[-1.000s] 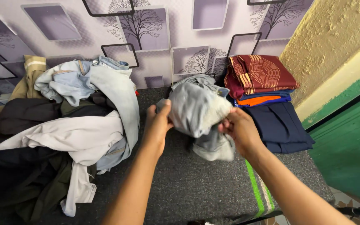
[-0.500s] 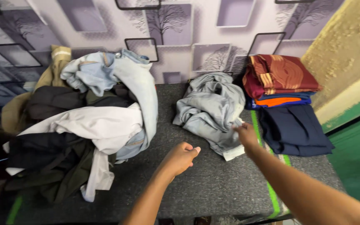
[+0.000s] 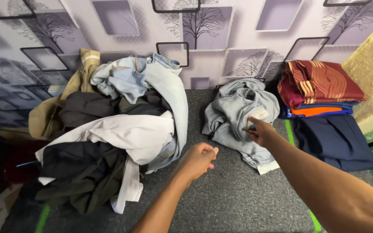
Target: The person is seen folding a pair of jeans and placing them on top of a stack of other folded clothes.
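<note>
Dark grey tabletop point(image 3: 221, 203): big heap of mixed clothes point(image 3: 109, 129) at left, folded stack point(image 3: 320, 90) at right. Crumpled grey garment point(image 3: 238, 116) lies between them. Right hand point(image 3: 260, 129) pinches its fabric; left hand point(image 3: 197, 159) loosely fisted, holding nothing, just above the tabletop.

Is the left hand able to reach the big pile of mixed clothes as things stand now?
Probably yes. The left hand hovers loosely closed and empty above the grey table top, beside the edge of the big clothes pile. Nothing lies between them.
</note>
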